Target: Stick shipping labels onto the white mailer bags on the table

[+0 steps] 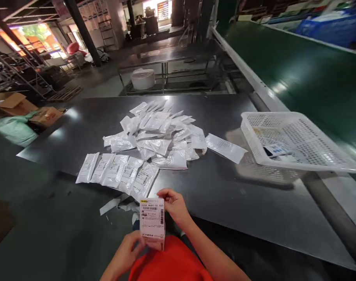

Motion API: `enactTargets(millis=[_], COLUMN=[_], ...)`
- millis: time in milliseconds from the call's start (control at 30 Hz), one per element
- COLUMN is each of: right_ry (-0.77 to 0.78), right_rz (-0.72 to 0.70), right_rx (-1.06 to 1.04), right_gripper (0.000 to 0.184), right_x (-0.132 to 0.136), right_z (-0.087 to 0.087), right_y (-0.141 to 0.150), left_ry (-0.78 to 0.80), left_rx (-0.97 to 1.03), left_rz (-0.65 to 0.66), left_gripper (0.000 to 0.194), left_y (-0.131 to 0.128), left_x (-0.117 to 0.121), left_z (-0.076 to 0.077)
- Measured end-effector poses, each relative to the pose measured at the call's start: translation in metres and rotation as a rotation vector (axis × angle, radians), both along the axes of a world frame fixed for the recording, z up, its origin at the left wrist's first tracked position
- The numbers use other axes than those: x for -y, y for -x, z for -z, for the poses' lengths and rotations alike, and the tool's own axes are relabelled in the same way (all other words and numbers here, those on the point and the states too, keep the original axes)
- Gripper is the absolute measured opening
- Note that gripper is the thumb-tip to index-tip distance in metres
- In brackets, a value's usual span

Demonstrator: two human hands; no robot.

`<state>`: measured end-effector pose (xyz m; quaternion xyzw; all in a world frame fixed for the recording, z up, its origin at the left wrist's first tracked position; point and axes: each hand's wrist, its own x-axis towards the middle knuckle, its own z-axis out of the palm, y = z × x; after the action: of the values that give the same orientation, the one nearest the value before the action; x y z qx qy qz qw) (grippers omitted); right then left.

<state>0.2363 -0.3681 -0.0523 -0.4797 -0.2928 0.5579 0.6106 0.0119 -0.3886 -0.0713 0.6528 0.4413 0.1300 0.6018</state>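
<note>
A printed shipping label (151, 226) with barcodes is held upright in front of my body, just off the table's near edge. My left hand (130, 246) grips its lower left edge, fingers partly behind the paper. At its upper right corner, my right hand (172, 205) pinches it between thumb and fingers. Just beyond lies a slanted row of several labelled white bubble mailers (116, 171). Behind that row is a loose heap of white mailers (156, 128). One flat white mailer (226, 147) lies apart, right of the heap.
A white perforated plastic basket (321, 144) stands at the right with a few small items inside. Past the dark metal table (213, 187) runs a green conveyor belt (306, 70). Paper scraps (110, 205) hang below the near edge. Cardboard boxes (16, 103) sit at left.
</note>
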Motion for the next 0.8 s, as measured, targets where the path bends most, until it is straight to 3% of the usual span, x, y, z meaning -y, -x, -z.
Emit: enactTargets(millis=[67, 133, 233, 333, 433, 533, 567, 633, 700, 800], right_ry=[0.011, 0.077, 0.167, 0.164, 0.244, 0.629, 0.765, 0.922, 0.919, 0.841], right_rz=[-0.108, -0.185, -0.138, -0.105, -0.016, 0.384, 0.479, 0.561, 0.546, 0.545], right_rx=[0.07, 0.04, 0.036, 0.16, 0.323, 0.593, 0.638, 0.645, 0.602, 0.588], right_gripper=[0.009, 0.007, 0.011, 0.019, 0.037, 0.055, 0.061, 0.066, 0.06, 0.041], right_x=[-0.023, -0.041, -0.065, -0.094, -0.119, -0.131, -0.134, -0.141, -0.15, -0.163], right_z=[-0.004, -0.002, 0.006, 0.023, 0.054, 0.093, 0.105, 0.125, 0.137, 0.142], right_y=[0.04, 0.087, 0.152, 0.181, 0.164, 0.123, 0.11, 0.093, 0.088, 0.093], left_ry=[0.006, 0.027, 0.046, 0.116, 0.177, 0.163, 0.177, 0.185, 0.196, 0.189], left_rx=[0.051, 0.168, 0.265, 0.26, 0.267, 0.275, 0.302, 0.277, 0.209, 0.086], left_rz=[-0.166, -0.332, -0.441, -0.453, -0.533, -0.722, -0.865, -0.95, -0.984, -0.964], left_gripper=[0.058, 0.066, 0.044, 0.034, 0.037, 0.044, 0.049, 0.048, 0.038, 0.018], left_y=[0.032, 0.06, 0.091, 0.122, 0.169, 0.237, 0.26, 0.301, 0.326, 0.33], left_x=[-0.026, -0.058, -0.106, -0.148, -0.192, -0.255, -0.28, -0.33, -0.376, -0.432], left_z=[0.013, 0.018, 0.012, 0.008, 0.017, 0.034, 0.04, 0.051, 0.062, 0.084])
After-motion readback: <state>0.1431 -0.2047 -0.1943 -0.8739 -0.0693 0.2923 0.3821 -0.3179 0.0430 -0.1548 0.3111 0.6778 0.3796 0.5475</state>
